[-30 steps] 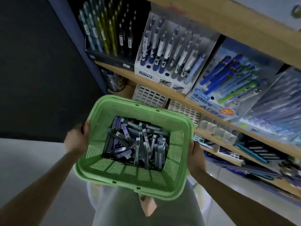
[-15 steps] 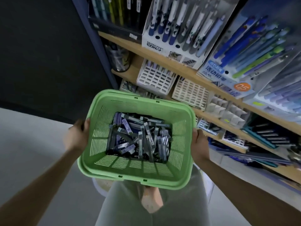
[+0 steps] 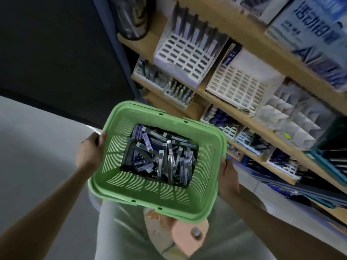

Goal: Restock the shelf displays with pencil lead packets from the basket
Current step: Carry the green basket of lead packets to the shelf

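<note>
There's the left hand (image 3: pixel 90 152) at the basket's nine o'clock, thumb hooked over the rim, other fingers hidden underneath. The green basket (image 3: pixel 150 201) sits level, pencil lead packets (image 3: pixel 161 156) heaped loose on its floor. The right hand (image 3: pixel 228 177) grips at four o'clock, fingers out of sight. Best bet: brace the load on one arm, free a hand, then feed the white slotted tray (image 3: pixel 184 53) at one o'clock

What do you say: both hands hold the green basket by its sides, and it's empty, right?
Not empty. In the head view the left hand and right hand hold the green basket by its sides, but pencil lead packets fill its bottom.
</note>
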